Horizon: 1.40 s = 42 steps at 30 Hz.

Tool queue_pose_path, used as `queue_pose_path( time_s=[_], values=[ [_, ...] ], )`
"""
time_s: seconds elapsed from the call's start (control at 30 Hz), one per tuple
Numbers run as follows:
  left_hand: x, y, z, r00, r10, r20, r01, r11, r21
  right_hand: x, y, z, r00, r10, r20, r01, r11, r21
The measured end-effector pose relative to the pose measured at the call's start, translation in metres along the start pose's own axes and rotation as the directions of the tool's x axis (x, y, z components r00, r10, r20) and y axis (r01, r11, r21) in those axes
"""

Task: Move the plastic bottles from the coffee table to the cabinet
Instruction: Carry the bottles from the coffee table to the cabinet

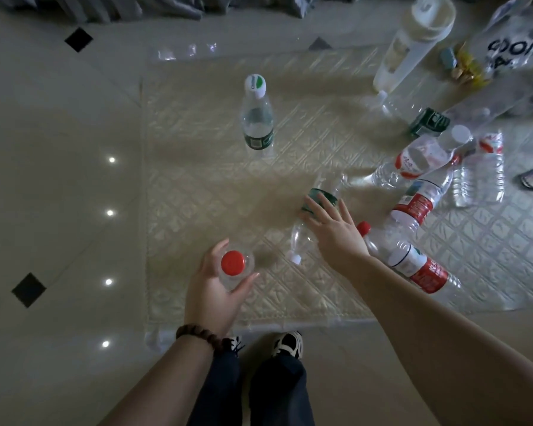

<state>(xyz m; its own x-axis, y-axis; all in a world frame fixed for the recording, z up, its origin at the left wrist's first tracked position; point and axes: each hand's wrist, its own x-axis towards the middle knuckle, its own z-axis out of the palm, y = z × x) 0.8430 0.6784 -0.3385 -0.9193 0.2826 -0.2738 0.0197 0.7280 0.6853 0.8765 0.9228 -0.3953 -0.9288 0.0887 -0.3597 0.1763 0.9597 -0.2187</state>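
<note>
My left hand (211, 290) holds an upright clear bottle with a red cap (233, 262) at the near edge of the coffee table (197, 186). My right hand (333, 224) lies with straight fingers on a clear bottle with a green label (316, 210) that lies on its side, white cap toward me. Another green-label bottle (257, 118) stands upright at the table's middle. Several red-label bottles, one of them (413, 262) beside my right forearm, lie or stand at the right.
A tall white tumbler (413, 41) stands at the back right, near a green carton (428, 121) and a printed plastic bag (511, 47). Glossy tiled floor (59, 179) lies to the left. My shoes (286, 344) show below the table's near edge.
</note>
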Motion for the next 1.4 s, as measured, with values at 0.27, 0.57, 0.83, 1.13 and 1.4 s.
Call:
queue_pose_path(
  time_s=[0.27, 0.57, 0.83, 1.13, 1.4],
  values=[
    [-0.008, -0.018, -0.017, 0.997, -0.076, 0.027, 0.077, 0.996, -0.048, 0.024, 0.005, 0.005, 0.963, -0.196, 0.183, 0.245, 0.920, -0.305],
    [-0.008, 0.005, -0.047, 0.999, -0.045, -0.008, 0.045, 0.999, 0.029, 0.007, -0.019, -0.038, 0.998, -0.017, -0.055, 0.025, 0.989, 0.146],
    [-0.012, 0.079, -0.110, 0.995, 0.067, -0.078, -0.067, 0.998, 0.004, -0.059, -0.078, -0.155, 0.907, 0.326, -0.267, -0.158, 0.851, 0.501],
    [-0.030, 0.133, -0.167, 0.975, 0.220, -0.042, -0.220, 0.975, 0.013, -0.156, -0.139, -0.224, 0.752, 0.547, -0.368, -0.248, 0.752, 0.610],
    [-0.061, 0.169, -0.145, 0.921, 0.362, 0.146, -0.377, 0.922, 0.091, -0.243, -0.146, -0.212, 0.498, 0.805, -0.322, -0.380, 0.536, 0.754]
  ],
)
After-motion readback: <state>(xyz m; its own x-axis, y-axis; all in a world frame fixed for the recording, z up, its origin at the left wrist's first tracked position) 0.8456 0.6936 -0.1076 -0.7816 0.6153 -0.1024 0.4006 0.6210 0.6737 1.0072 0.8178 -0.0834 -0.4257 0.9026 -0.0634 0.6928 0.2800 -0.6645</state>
